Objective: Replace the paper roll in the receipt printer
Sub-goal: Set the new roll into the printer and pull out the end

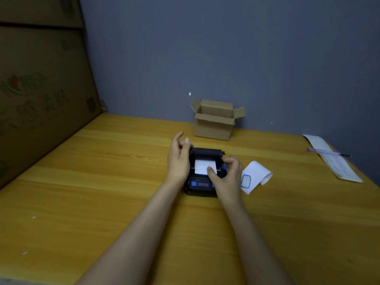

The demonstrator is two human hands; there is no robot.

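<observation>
A small black receipt printer (200, 185) with blue buttons sits mid-table, its lid (206, 151) raised at the back. White paper (203, 166) lies in the open bay. My left hand (178, 159) rests against the printer's left side, fingertips at the lid's left corner. My right hand (228, 173) lies over the right side, thumb pressing on the paper's lower right corner. A loose curled strip of receipt paper (256, 175) with a blue printed frame lies on the table just right of the printer.
A small open cardboard box (214, 126) stands behind the printer by the grey wall. Large cardboard boxes (41, 89) line the left side. A long paper pad (333, 159) with a purple pen (327, 151) lies at the far right table edge.
</observation>
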